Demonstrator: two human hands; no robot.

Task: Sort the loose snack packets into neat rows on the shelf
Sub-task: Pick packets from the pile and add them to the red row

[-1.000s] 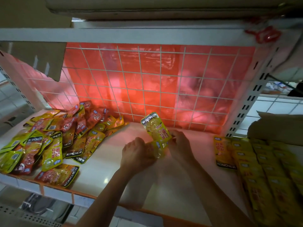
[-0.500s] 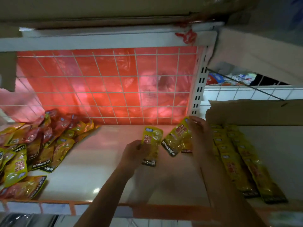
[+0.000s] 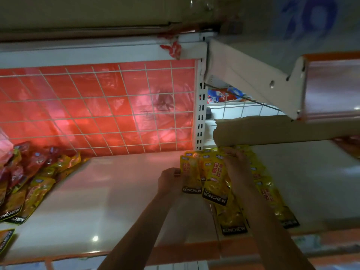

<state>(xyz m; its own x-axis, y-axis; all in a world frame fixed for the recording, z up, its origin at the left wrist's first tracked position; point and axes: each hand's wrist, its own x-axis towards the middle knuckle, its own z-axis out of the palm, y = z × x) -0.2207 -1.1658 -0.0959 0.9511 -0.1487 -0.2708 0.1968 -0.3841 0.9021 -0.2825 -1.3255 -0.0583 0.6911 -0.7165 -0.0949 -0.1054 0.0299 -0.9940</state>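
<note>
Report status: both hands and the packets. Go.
Left hand pinches one yellow packet. Right hand holds second packet over yellow row. Loose pile lies far left. Cardboard overhangs row's back.

You face a white wire grid (image 3: 97, 106) over red plastic sheeting (image 3: 64, 125); right of it stands a slotted white upright (image 3: 200, 114), then a torn cardboard strip (image 3: 272, 131)
</note>
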